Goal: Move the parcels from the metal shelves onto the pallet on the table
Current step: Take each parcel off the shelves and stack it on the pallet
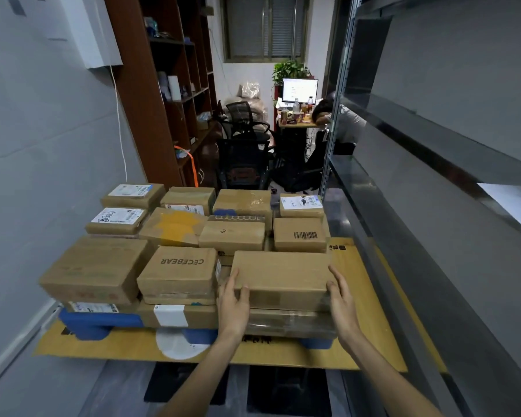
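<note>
A plain brown parcel (282, 275) rests on top of the stack at the pallet's near right. My left hand (233, 302) grips its left end, my right hand (342, 299) its right end. The blue pallet (100, 323) sits on a cardboard sheet (364, 311) on the table and bears several cardboard parcels, among them a CECEBEAR box (178, 273) right beside the held parcel. The metal shelves (433, 152) run along the right side; the boards in view show no parcels.
A grey wall (42, 145) closes off the left. Beyond the pallet stand a brown bookcase (169, 94), black office chairs (244, 139) and a desk with a monitor (300, 90), where a person leans on the desk.
</note>
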Tool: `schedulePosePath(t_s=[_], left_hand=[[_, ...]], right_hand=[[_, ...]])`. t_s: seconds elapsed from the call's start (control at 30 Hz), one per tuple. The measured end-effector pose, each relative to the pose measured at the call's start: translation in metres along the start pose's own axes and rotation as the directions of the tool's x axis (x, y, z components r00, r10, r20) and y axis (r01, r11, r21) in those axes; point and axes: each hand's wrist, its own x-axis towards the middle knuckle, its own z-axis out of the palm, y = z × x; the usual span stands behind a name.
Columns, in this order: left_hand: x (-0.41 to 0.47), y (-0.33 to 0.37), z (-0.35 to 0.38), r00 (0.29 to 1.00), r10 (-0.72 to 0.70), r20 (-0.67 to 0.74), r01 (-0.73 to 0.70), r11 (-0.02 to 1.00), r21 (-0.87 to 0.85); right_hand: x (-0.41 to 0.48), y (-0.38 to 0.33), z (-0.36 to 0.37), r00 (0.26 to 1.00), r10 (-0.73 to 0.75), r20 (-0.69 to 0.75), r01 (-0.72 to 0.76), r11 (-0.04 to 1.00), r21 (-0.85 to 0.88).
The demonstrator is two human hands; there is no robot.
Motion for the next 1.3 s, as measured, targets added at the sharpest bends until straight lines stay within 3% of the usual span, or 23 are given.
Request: schedulePosePath(t_s=[0.53,0.77,1.03,1.17,1.3], left_hand=[[0.017,0.004,-0.004,0.999,0.021,0.048,-0.025,0.996,0.088],[0.045,0.026,-0.003,0.989,0.146,0.011,-0.143,0.952,0.271],[0.146,0.037,-0.037,0.992,0.118,-0.045,-0.062,0.768,0.637],[0.19,0.029,-0.043,1.0,-0.007,0.024,-0.014,0.633,0.774],[0.204,0.028,-0.032,0.991,-0.097,0.097,-0.03,0.536,0.844]], right_hand=[[0.011,-0.004,-0.003,1.0,0.006,0.011,-0.006,0.999,-0.049],[0.031,-0.027,-0.017,0.998,-0.044,-0.041,0.04,0.994,-0.101],[0.075,-0.042,-0.023,0.995,-0.018,-0.101,-0.001,0.983,-0.186],[0.104,-0.042,-0.025,0.993,0.002,-0.118,-0.029,0.973,-0.229],[0.135,-0.04,-0.016,0.998,0.057,-0.013,-0.059,0.953,-0.296]])
